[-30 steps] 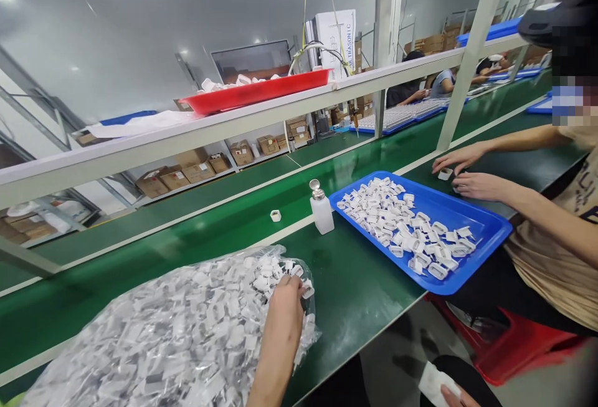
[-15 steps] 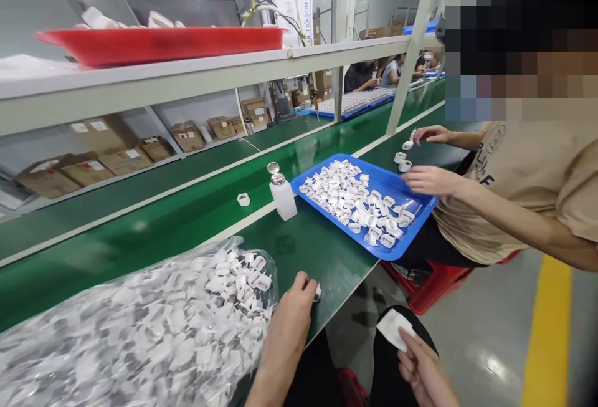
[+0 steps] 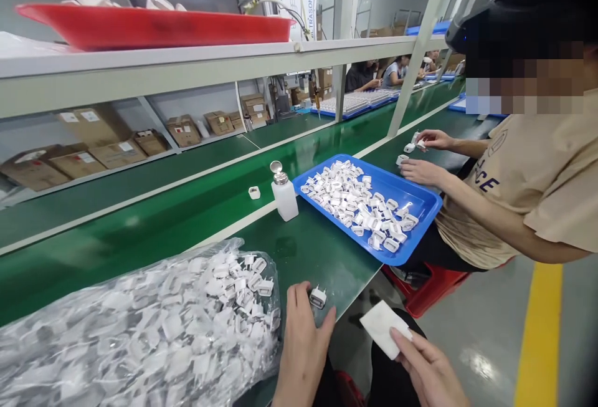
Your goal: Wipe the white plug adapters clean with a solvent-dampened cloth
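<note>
Factory room, grey walls, cardboard boxes (image 3: 107,153) low at the back. Long green bench (image 3: 346,257) runs across, pale overhead shelf (image 3: 187,69) above it. Co-worker (image 3: 471,232) in tan shirt sits at right, both hands at small white parts (image 3: 402,160) on the bench. Big clear plastic bag (image 3: 126,326), full of white plug housings, lies at near left. Red tray (image 3: 177,25) with white pieces sits up on the shelf. Blue tray (image 3: 418,204) on the bench, right of centre, heaped with more housings. Left hand (image 3: 303,338) open at the bench edge, thumb and fingers apart; contact with the plug unclear. Right hand (image 3: 425,357) pinches a white cloth (image 3: 384,327) over the lap, off the bench. White bottle (image 3: 284,201), metal cap flipped up, stands just left of the blue tray. Single white plug (image 3: 318,298) on the bench between left thumb and fingers, pins pointing away. One loose housing (image 3: 253,192) left of the bottle.
</note>
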### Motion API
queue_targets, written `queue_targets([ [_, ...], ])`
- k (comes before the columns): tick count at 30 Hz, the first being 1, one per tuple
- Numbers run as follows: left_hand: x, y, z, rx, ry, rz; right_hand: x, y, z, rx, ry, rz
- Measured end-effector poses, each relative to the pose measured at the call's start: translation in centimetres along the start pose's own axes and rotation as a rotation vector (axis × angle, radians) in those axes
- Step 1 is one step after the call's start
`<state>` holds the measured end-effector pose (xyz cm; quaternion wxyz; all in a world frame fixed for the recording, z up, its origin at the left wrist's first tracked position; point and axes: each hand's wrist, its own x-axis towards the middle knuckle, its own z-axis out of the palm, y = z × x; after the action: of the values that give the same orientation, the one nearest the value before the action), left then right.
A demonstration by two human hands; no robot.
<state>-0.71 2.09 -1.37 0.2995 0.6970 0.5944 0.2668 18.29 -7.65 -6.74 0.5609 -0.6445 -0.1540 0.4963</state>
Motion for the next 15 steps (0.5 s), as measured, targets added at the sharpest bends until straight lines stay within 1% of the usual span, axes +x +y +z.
queue_targets([
  [2,0.3,-0.5,0.4,-0.011,0.044,0.009,0.3,-0.5,1.1,-0.106,-0.004,-0.108],
  [4,0.5,-1.4,0.5,-0.03,0.026,0.025,0.7,-1.0,2.1,-0.207,0.016,-0.257],
  [7,0.5,-2.9,0.4,-0.067,-0.032,0.083,1.2,-1.4,3.5,-0.398,0.025,-0.554],
  [9,0.3,-3.5,0.4,-0.077,-0.035,0.127,1.6,-1.1,4.3,-0.552,0.028,-0.759],
  [12,0.1,-4.0,0.5,-0.065,-0.012,0.142,2.1,-0.2,5.5,-0.752,-0.05,-1.026],
  [13,0.0,-4.2,0.6,-0.055,0.004,0.145,2.2,0.1,5.9,-0.81,-0.097,-1.092],
  [15,-0.2,-4.7,0.8,-0.028,0.059,0.173,2.2,0.4,6.5,-0.915,-0.201,-1.175],
])
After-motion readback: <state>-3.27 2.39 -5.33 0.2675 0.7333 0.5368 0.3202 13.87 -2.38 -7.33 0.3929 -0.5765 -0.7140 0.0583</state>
